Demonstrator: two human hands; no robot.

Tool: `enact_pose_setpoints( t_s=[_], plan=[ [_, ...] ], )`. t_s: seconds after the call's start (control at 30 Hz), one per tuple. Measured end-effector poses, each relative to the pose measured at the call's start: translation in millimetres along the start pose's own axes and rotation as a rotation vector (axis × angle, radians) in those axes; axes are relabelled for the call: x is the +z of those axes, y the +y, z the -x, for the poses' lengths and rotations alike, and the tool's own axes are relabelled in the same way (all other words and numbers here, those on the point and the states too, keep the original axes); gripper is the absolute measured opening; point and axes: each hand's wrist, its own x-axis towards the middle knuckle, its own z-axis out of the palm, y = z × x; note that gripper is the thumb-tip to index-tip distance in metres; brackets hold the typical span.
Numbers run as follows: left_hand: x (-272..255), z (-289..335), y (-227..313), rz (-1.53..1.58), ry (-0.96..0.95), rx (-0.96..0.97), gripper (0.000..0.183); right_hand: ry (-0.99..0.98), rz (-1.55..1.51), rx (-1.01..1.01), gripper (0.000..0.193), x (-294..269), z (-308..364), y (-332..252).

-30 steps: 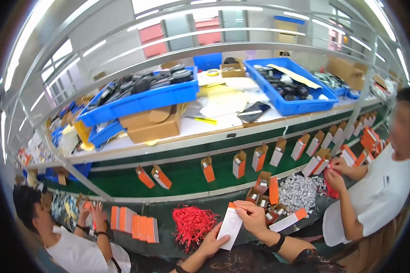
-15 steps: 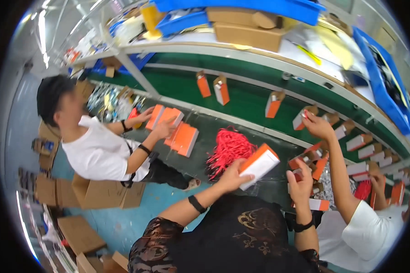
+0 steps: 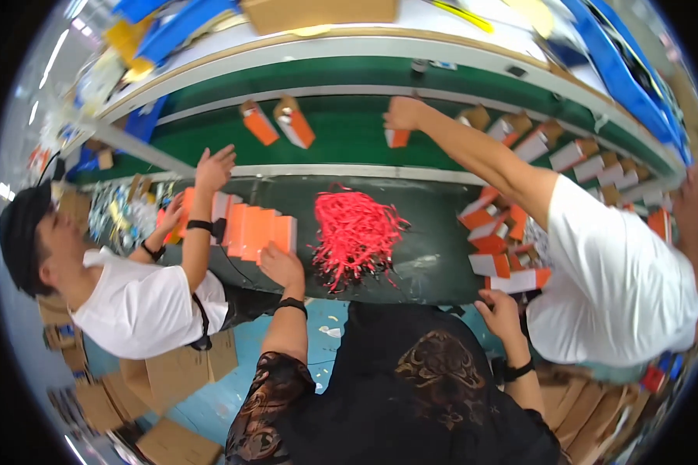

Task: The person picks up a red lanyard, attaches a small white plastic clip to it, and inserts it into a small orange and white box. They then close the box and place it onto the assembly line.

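At the right end of a lined-up row of orange-and-white boxes [image 3: 248,229] on the dark table, my left hand [image 3: 284,270] has its fingers on the near end of the last box [image 3: 284,232]. My right hand [image 3: 501,315] is by the table's front edge, empty, with thumb and fingers apart. Just beyond it lie a white-and-orange box [image 3: 520,280] and several other open boxes [image 3: 488,240]. Between my two hands, a heap of red straps [image 3: 355,232] with dark ends is on the table.
A co-worker at left [image 3: 143,298] reaches over the row's far end. Another at right [image 3: 620,263] stretches an arm across to a box [image 3: 397,138] on the green belt [image 3: 341,139]. More boxes [image 3: 574,155] stand on the belt. A shelf edge [image 3: 349,48] crosses above; cartons [image 3: 182,372] lie on the floor.
My left hand has carried its box leftward to the row's end. My right hand has lowered to the table edge. The right co-worker's arm has reached farther left along the belt; the view has shifted.
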Motion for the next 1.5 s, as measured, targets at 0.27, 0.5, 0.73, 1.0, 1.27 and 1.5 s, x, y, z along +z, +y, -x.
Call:
enact_pose_setpoints(
  t_s=[0.27,0.5,0.73,1.0,1.27,1.5],
  plan=[
    [1,11,65,0.505,-0.165,0.553,0.033,0.016,-0.018,0.163,0.028,0,36,17],
    [-12,-16,145,0.383,-0.161,0.798,0.017,-0.008,0.01,0.164,0.026,-3,53,14],
    [-13,-29,151,0.349,-0.137,0.733,0.014,0.047,-0.001,0.2,0.026,-2,67,29],
    [-95,-30,152,0.707,0.238,0.791,0.01,-0.011,0.081,0.103,0.025,6,55,46],
    [-190,-31,159,1.751,-0.303,0.025,0.009,-0.047,0.065,-0.1,0.026,-5,22,44],
    [-308,-21,182,1.833,-0.328,0.519,0.017,-0.054,0.053,-0.278,0.026,-12,-14,16]
  ],
)
